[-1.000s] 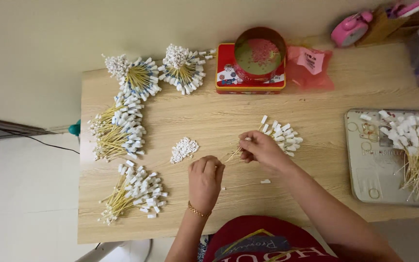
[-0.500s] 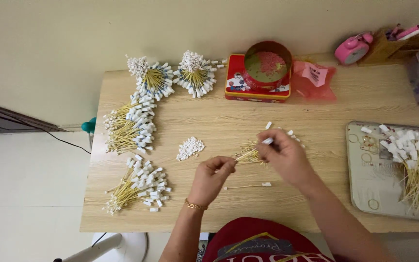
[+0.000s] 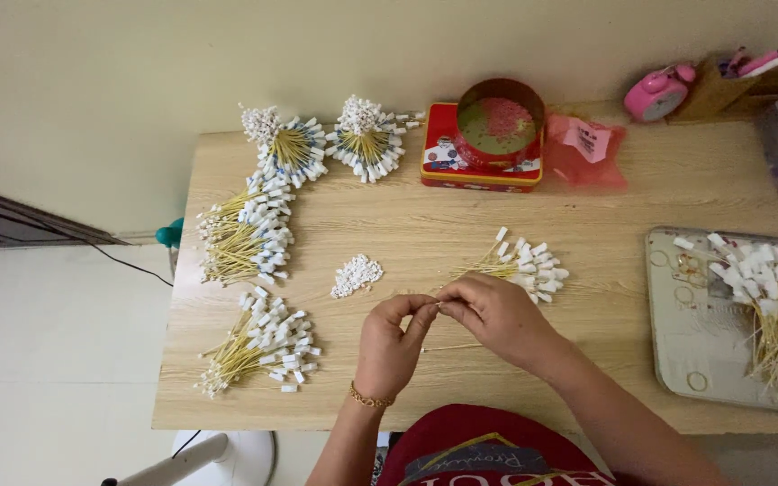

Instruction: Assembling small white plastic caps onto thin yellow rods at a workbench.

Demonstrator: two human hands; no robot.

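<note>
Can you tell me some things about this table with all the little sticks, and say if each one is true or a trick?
1. Both hands meet over the middle of the table. True: the left hand and the right hand touch fingertips there.
2. The pink clock sits in the near left corner. False: the pink clock is at the far right.
3. A small heap of white bits lies just left of the hands. True.
4. The grey tray is bare. False: the grey tray holds a pile of white-tipped sticks.
5. A round tin stands on a red box. True.
6. All bundles lie on the right. False: several stick bundles lie on the left.
</note>
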